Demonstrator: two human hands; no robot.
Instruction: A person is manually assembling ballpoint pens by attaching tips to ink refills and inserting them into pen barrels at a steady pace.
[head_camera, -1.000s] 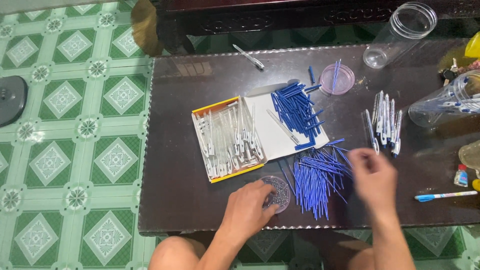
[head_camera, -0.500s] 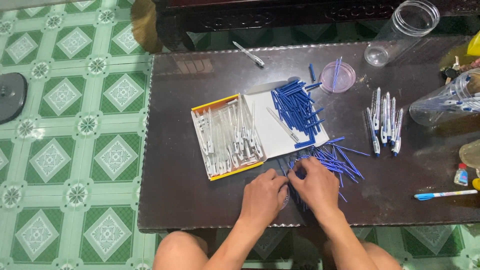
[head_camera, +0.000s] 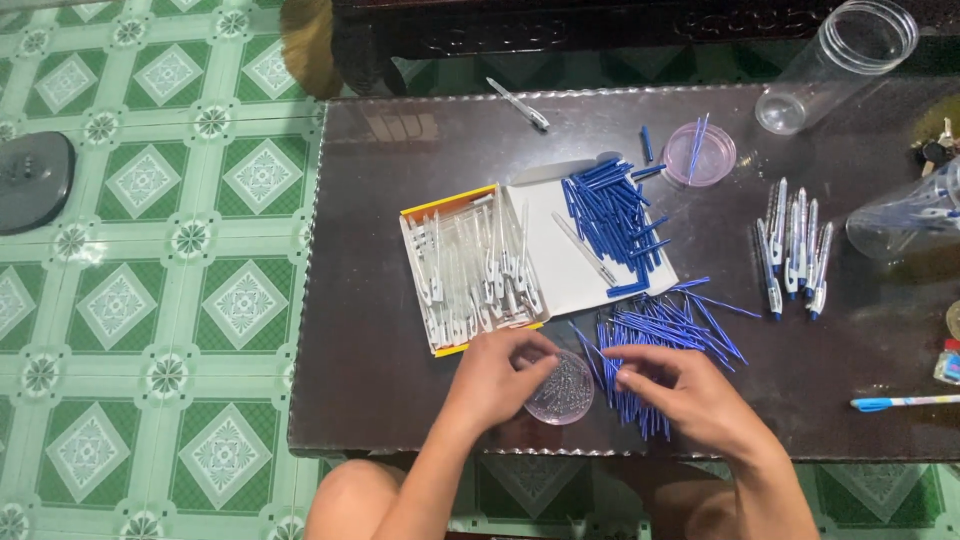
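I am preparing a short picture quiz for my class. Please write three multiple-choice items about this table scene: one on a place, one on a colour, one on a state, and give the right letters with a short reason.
1. Where is the small clear dish?
A. in the open box
B. between the two hands, near the table's front edge
C. on the floor

2. What colour are the thin refills in the pile by the right hand?
A. blue
B. red
C. black

3. How does the tall clear jar lie at the table's far corner?
A. upright with a lid
B. on its side, open
C. broken in pieces

Answers: 1 B, the left hand touches the dish's rim; 2 A, the whole pile is blue; 3 B, its open mouth shows sideways.
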